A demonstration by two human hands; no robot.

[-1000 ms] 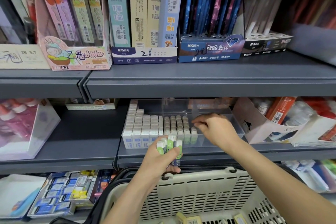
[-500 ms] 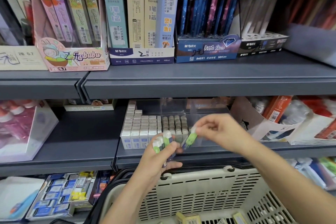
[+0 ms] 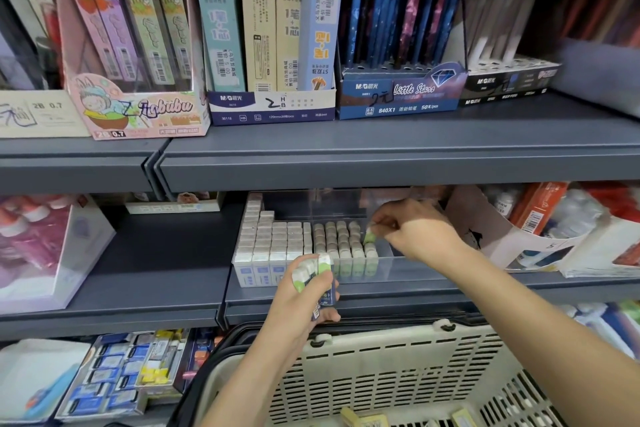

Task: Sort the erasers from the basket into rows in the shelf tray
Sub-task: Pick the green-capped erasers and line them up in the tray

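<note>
the eraser (image 3: 370,237) is a small, light block, likely firm with a little give, and its paper sleeve looks slick. a pinch across its two long sides near the top should carry it and leave the bottom end free to slide into a row. it is white with a green sleeve, and it hangs tilted just above the right end of the green-sleeved rows (image 3: 341,243) in the clear tray (image 3: 408,267).

the right hand (image 3: 420,230) pinches it between thumb and fingertips. the contact is blurred, so the hold only seems to be at the upper end. further left in the same tray, white erasers with blue sleeves (image 3: 273,239) stand packed upright.

the left hand (image 3: 304,298) grips a small stack of erasers (image 3: 313,270) in front of the tray's front wall, fingers wrapped round them. below it, the cream slotted basket (image 3: 381,367) holds a few loose erasers (image 3: 360,418). the tray sits on a grey shelf (image 3: 138,263).
</note>
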